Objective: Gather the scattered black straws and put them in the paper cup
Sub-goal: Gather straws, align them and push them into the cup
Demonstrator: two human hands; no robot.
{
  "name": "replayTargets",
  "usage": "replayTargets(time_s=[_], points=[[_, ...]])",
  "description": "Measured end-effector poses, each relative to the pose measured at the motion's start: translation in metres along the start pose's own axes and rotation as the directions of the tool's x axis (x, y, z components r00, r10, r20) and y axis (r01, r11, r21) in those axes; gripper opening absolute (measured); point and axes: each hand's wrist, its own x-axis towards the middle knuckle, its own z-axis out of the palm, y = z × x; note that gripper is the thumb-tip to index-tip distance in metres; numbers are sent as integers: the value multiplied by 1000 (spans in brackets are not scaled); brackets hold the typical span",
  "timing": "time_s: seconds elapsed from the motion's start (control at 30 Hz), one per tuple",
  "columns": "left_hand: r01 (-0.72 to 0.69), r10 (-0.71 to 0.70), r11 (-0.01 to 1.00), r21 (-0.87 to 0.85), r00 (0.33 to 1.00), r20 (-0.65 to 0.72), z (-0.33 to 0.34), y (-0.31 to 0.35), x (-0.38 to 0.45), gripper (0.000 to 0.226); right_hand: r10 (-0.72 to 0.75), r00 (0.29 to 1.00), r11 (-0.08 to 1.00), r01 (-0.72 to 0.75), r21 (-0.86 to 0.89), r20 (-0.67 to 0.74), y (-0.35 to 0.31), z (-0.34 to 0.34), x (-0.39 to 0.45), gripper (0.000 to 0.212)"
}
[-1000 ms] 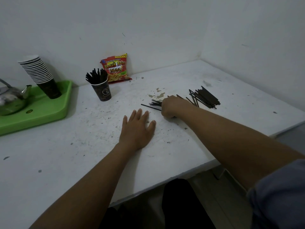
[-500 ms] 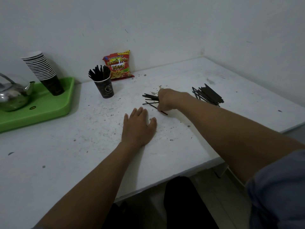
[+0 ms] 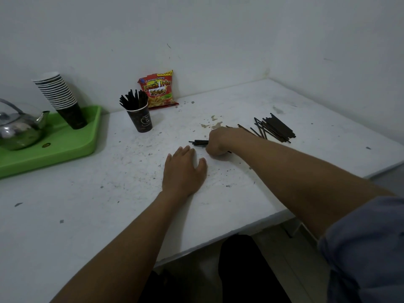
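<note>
A dark paper cup (image 3: 140, 119) stands upright at the back of the white table (image 3: 87, 204), with several black straws (image 3: 133, 99) sticking out of it. My right hand (image 3: 217, 141) is closed around a small bundle of black straws (image 3: 198, 142) whose ends poke out to the left, low over the table. A loose pile of black straws (image 3: 276, 128) lies to the right of that hand. My left hand (image 3: 183, 171) rests flat on the table, fingers apart, just in front of the right hand.
A green tray (image 3: 54, 147) at the left holds a metal teapot (image 3: 18, 130) and a tilted stack of paper cups (image 3: 62, 99). A red snack bag (image 3: 157, 89) leans on the wall behind the cup. The table's front edge runs close to my body.
My right hand has pulled several straws from beside the pile leftward and gathered them into a tighter bundle in its grip. The left hand has stayed flat in place.
</note>
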Motion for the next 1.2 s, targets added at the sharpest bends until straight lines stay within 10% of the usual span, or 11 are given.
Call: replayTargets(time_s=[0.17, 0.27, 0.4, 0.5, 1.2], points=[[95, -133, 921, -378, 988, -76, -9, 1, -2, 39, 49, 982, 866, 49, 498, -181, 13, 2, 5, 47], [244, -261, 751, -613, 963, 63, -22, 5, 0, 41, 93, 965, 452, 178, 874, -244, 10, -9, 3, 43], [635, -177, -46, -772, 755, 631, -49, 16, 6, 42, 33, 952, 36, 304, 952, -305, -3, -25, -12, 42], [716, 38, -299, -631, 669, 742, -61, 18, 3, 45, 13, 929, -31, 369, 929, -369, -11, -28, -20, 46], [719, 40, -412, -560, 629, 777, -69, 22, -2, 50, 93, 816, -26, 575, 817, -571, -25, -2, -42, 15]])
